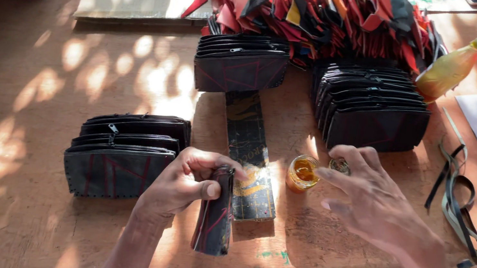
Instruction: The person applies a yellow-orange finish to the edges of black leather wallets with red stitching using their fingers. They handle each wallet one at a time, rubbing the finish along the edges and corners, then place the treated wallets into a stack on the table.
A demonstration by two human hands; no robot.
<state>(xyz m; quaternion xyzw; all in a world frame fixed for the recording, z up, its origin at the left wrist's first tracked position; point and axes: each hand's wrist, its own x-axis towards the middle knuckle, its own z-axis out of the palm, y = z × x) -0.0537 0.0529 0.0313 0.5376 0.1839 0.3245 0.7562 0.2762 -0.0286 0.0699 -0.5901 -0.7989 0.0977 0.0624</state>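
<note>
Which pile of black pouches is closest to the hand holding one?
The pile of black pouches at the left, right beside the left hand that grips a pouch. The two other piles stand farther back, before the red scraps.

The left hand (181, 183) holds a black pouch (217, 210) upright on the bench (26, 116), near its front edge. The right hand (370, 200) hovers with fingers spread, fingertips over a small lid (341, 166) beside an open jar (302, 173) of amber paste. Pouch stacks (120, 156) stand left and behind; a bottle (453, 67) leans at the far right.
</note>
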